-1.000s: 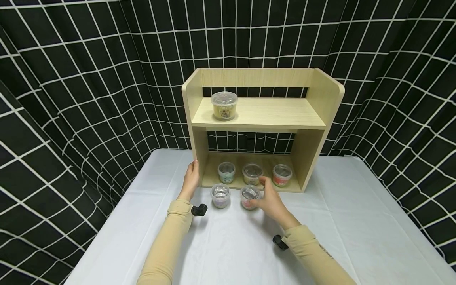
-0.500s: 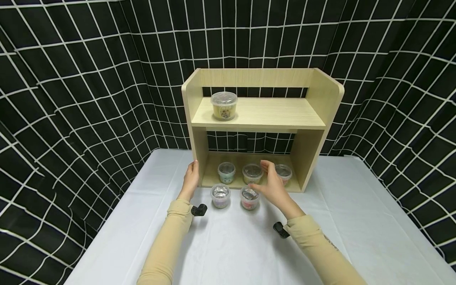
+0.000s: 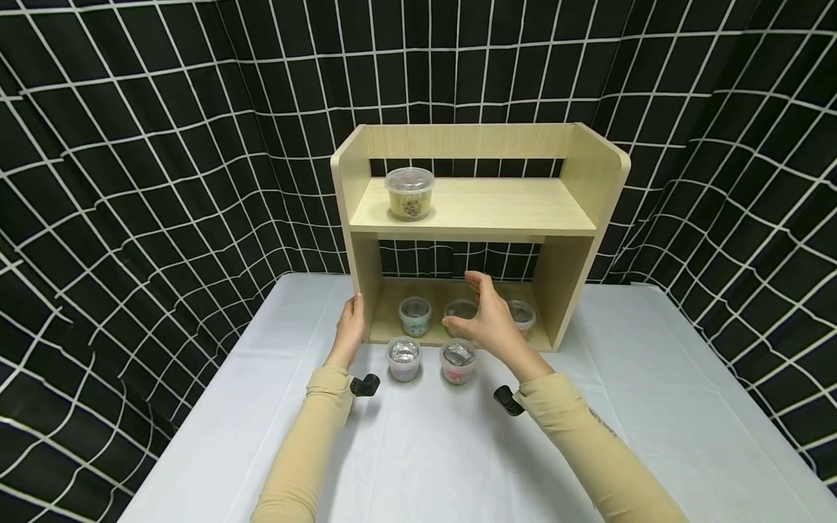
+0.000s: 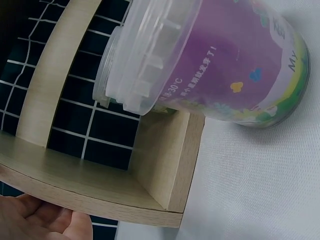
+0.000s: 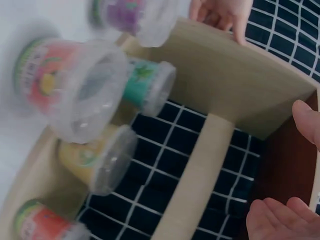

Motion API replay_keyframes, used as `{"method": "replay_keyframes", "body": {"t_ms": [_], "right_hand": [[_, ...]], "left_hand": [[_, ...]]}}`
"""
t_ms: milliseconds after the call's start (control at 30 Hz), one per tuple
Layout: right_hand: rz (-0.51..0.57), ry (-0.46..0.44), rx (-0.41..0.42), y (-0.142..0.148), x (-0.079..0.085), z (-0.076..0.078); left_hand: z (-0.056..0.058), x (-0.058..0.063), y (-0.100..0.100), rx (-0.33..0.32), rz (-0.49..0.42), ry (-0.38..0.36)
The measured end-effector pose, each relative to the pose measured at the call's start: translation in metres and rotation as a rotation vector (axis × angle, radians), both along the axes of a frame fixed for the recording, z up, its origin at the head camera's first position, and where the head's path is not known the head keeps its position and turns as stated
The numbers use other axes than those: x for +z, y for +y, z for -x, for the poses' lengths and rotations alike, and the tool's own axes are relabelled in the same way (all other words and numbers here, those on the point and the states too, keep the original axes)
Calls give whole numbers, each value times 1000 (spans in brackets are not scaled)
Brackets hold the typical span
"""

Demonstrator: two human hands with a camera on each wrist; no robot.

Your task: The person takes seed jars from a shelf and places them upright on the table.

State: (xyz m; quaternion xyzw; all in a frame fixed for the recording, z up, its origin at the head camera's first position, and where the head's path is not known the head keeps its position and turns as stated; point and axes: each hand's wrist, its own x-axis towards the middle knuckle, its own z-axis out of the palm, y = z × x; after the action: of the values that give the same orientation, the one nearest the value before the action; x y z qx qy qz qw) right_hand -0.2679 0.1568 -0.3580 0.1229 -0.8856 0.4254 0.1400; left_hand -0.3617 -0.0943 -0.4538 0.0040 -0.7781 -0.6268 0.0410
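My left hand (image 3: 348, 330) rests against the outer left side of a small wooden shelf (image 3: 474, 234), fingers on the panel. My right hand (image 3: 490, 323) is in front of the lower compartment with thumb and fingers spread, nothing between them. It partly hides a yellow tub (image 3: 460, 309) and a red-labelled tub (image 3: 521, 314); a teal tub (image 3: 415, 324) stands left of them. All have clear lids. On the cloth before the shelf stand a purple tub (image 4: 220, 65) and a pink-red tub (image 5: 52, 75), both upright, neither touched.
A larger lidded yellow tub (image 3: 410, 203) stands at the left of the upper shelf board (image 3: 503, 203). White cloth (image 3: 418, 465) covers the table. Black curtains with a white grid (image 3: 157, 181) surround it.
My right hand has left the front pink-red tub and moved up and forward, its thumb and fingers spreading. The tubs stay in place; my left hand has not moved.
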Motion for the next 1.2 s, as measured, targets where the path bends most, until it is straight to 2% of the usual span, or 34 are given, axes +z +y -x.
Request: {"method": "replay_keyframes", "body": {"t_ms": [333, 667, 933, 1200], "right_hand": [[-23, 69, -2, -9, 26, 6], [13, 109, 2, -20, 45, 10], [-7, 194, 14, -25, 65, 16], [-49, 192, 6, -31, 78, 23]], "left_hand": [[0, 1, -1, 4, 9, -6], [-1, 0, -1, 3, 6, -7], [-3, 1, -1, -5, 10, -7], [-3, 1, -1, -2, 21, -5]]}}
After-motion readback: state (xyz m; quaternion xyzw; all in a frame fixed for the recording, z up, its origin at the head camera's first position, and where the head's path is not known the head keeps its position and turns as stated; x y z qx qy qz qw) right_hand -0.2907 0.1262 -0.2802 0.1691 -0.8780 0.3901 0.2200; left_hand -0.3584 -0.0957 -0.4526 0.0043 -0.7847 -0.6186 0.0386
